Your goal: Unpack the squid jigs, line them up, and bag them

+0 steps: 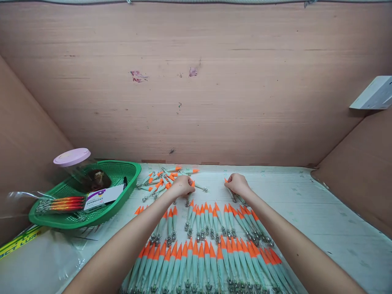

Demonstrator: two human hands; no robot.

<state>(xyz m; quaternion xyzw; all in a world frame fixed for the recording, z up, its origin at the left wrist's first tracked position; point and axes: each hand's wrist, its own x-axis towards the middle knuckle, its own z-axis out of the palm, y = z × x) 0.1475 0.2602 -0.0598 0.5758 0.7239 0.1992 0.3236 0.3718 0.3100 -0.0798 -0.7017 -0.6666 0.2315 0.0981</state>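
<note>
My left hand (pixel 181 186) is closed in a pinch on a squid jig; its orange tip (pixel 192 184) shows at my fingertips, and the rest is partly hidden. Level with it on the right, my right hand (pixel 238 183) pinches another squid jig by its orange end (pixel 226 182), hooks pointing down. Below both hands lie rows of pale green squid jigs (pixel 201 261) side by side, orange tips away from me and hooks toward me. A loose, tangled pile of the same lures (pixel 159 181) is beside my left hand.
At left stands a green basket (pixel 128 196) with a lidded clear jar (pixel 82 173), a bag of red-orange lures (pixel 65 204), a white card box (pixel 102 197) and a black pen. Plastic packaging (pixel 36 253) lies in front. Cardboard walls (pixel 245 102) enclose the pale work surface (pixel 306 204).
</note>
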